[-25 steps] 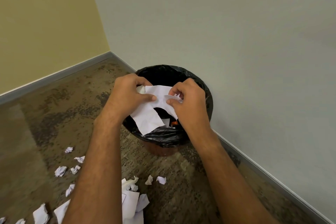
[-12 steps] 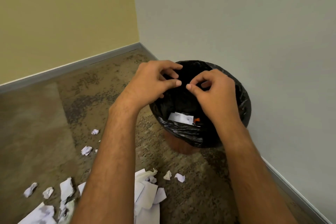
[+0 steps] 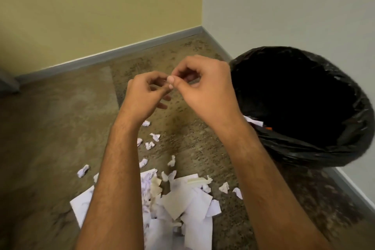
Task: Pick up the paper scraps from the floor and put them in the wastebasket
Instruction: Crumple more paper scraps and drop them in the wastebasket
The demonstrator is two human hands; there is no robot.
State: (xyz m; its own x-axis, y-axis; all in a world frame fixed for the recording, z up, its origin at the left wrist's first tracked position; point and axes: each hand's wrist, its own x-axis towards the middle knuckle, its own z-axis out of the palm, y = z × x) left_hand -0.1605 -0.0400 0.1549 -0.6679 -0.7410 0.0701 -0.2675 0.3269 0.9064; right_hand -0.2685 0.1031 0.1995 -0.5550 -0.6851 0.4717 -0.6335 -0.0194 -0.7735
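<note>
Torn and crumpled white paper scraps (image 3: 178,199) lie on the mottled brown carpet floor (image 3: 60,128). The largest heap, flat torn sheets mixed with crumpled bits, sits at the bottom centre, partly hidden under the person's forearms. Smaller crumpled balls are scattered just beyond it, among them one lone white ball (image 3: 83,170) off to the left and a few small pieces (image 3: 151,141) closer to the hands. To the right stands a round wastebasket lined with a glossy black plastic bag (image 3: 304,107), close to the pale grey wall (image 3: 284,6). Inside it, at the near edge, a corner of white paper (image 3: 253,121) and a small orange object (image 3: 268,128) show past the right wrist.

Both bare hands are raised over the floor, left of the basket. The left hand (image 3: 146,95) and the right hand (image 3: 205,89) meet at their fingertips, thumbs and forefingers pinched together in a closed grip. The picture is blurred there, so I cannot tell whether anything is held between them.

A yellow wall (image 3: 91,6) with a grey baseboard (image 3: 111,53) meets the grey wall in the corner behind.
</note>
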